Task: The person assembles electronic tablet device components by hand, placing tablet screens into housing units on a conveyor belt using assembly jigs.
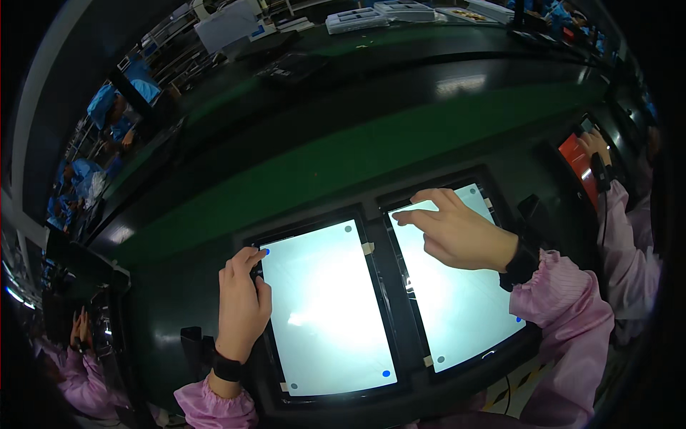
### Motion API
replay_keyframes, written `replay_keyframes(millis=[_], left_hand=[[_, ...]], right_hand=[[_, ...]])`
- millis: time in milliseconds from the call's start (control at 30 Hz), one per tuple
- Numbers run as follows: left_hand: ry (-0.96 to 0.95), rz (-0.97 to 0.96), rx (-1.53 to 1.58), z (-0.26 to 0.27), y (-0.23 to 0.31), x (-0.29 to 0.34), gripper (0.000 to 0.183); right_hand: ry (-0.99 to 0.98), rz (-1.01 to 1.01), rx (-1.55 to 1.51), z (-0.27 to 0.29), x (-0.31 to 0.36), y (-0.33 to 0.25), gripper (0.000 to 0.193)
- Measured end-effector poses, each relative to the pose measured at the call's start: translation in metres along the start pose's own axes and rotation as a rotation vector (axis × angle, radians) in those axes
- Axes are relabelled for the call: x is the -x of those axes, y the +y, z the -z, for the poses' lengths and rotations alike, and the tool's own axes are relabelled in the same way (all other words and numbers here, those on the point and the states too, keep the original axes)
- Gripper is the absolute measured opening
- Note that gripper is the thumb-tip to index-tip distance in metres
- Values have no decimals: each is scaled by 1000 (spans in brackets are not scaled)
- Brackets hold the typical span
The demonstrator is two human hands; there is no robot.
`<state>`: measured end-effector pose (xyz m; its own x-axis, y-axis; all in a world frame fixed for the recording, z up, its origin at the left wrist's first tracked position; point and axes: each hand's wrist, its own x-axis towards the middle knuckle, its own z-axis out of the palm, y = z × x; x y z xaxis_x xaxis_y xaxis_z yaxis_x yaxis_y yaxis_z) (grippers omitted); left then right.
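Two lit touchscreen tablets lie side by side, each showing a white screen with grey and blue dots near its corners. My left hand [244,307] is at the upper left corner of the left tablet [329,307]. Its index fingertip is at a blue dot there, with the thumb apart along the tablet's edge. My right hand [461,232] reaches over the right tablet [457,307], a fingertip at that screen's upper left corner, and hides part of the screen. Neither hand holds anything. Both wrists wear black bands below pink sleeves.
Past the tablets runs a green belt [321,164] between dark tabletops. White trays [357,19] are stacked at the far side. A co-worker's hand [594,146] touches a red-screened device [577,163] at the right. Other people in blue and pink work at the left.
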<state>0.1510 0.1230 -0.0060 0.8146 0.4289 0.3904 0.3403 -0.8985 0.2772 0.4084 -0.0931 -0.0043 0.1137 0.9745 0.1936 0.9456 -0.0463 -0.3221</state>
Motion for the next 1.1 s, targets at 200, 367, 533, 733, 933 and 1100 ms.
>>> replay_keyframes(millis=[200,367,533,733,933,1100], left_hand=[[-50,-1,15,-1,-2,3,44],[-114,-69,-19,2,20,17,40],[-228,-107,15,14,57,40,38],[-307,-186,63,19,98,79,49],[-348,-267,129,13,121,98,54],[-336,-299,70,17,137,103,57]], right_hand=[[-28,-6,-1,5,0,-6,44],[-50,-3,48,10,17,-10,45],[-4,-3,31,19,55,-19,39],[-16,-29,18,28,101,-35,45],[-75,-151,-24,31,146,-44,56],[-57,-176,-38,38,172,-52,48]])
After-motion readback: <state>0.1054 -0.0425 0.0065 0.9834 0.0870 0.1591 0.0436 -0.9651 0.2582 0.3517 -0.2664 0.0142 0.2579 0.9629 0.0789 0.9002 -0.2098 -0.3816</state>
